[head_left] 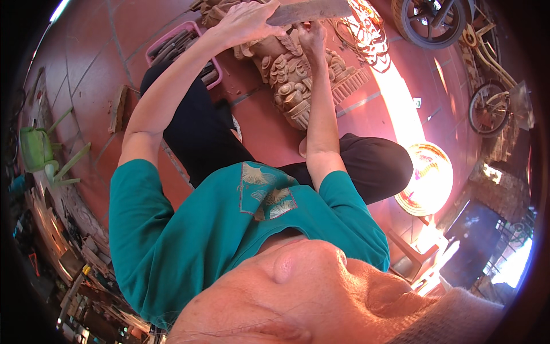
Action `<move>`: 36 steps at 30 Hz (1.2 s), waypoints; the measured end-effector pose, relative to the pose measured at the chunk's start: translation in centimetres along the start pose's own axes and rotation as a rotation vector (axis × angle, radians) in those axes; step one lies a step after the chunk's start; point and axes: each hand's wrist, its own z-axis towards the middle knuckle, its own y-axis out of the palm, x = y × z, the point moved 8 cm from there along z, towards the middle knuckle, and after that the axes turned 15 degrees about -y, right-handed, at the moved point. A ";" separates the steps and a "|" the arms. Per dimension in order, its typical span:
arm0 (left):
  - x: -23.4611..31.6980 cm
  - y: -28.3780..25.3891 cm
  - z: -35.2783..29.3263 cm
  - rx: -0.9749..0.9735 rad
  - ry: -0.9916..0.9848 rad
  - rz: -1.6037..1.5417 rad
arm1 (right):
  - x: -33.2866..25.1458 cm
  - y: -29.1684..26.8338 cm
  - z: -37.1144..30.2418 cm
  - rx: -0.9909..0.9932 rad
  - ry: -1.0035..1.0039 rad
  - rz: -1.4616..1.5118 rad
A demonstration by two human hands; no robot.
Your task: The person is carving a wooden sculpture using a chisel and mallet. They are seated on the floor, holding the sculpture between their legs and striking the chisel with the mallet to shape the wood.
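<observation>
My left hand [245, 24], at the top of the view, is closed on one end of a flat wooden bar [312, 10], its thumb along the lower edge. Just below the bar, my right hand [312, 41] is curled into a fist. What it holds, if anything, is hidden. Both hands are over a long brown wood carving [292, 86] covered in scrolls and curls, with a ridged edge at its right. The carving lies on the floor in front of my legs, and its far part is partly covered by my left hand and the bar.
A pink basket [215, 77] of carving tools stands left of the carving. Wood offcuts [119, 109] and a green chair [37, 149] are farther left. Coiled cable [366, 34], a motorbike wheel [429, 20], a small bicycle [490, 109] and a round sunlit object [427, 178] are on the right.
</observation>
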 end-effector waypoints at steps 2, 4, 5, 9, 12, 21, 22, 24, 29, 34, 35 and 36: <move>-0.2 0.1 0.0 0.030 0.025 0.029 | -0.4 -0.2 0.1 0.008 -0.002 -0.013; 1.1 -1.0 -0.4 0.020 -0.024 -0.020 | -0.3 -0.2 0.0 -0.008 0.017 0.028; 1.7 -1.7 -0.6 -0.023 -0.097 -0.093 | -0.2 -0.3 -0.2 -0.015 0.029 0.048; 1.0 -1.1 -0.4 0.075 -0.062 -0.080 | -0.8 -0.1 0.1 -0.006 0.020 0.039; -0.1 0.6 0.4 0.078 -0.008 0.065 | -0.2 -0.1 -0.1 -0.020 0.020 0.038; -1.6 -1.4 -0.1 0.073 -0.089 -0.040 | 5.0 -2.3 -3.0 0.247 0.276 0.364; -1.8 -1.4 0.0 0.062 -0.107 -0.052 | 4.4 -2.1 -2.4 0.232 0.259 0.350; -1.8 -1.3 -0.1 0.058 -0.097 -0.020 | 3.1 -1.5 -1.3 0.201 0.221 0.325; -1.4 -0.9 0.2 0.049 -0.054 -0.006 | 3.8 -0.4 -1.0 0.141 0.160 0.238; -0.8 -2.6 -0.8 0.106 -0.051 -0.053 | 2.6 0.1 -0.3 0.125 0.143 0.202; -1.4 -2.2 -0.5 -0.003 -0.130 -0.120 | 2.5 0.2 -0.2 0.122 0.131 0.193; 0.0 -3.5 -0.8 -0.118 -0.202 -0.189 | 2.9 -0.1 -0.4 0.115 0.142 0.181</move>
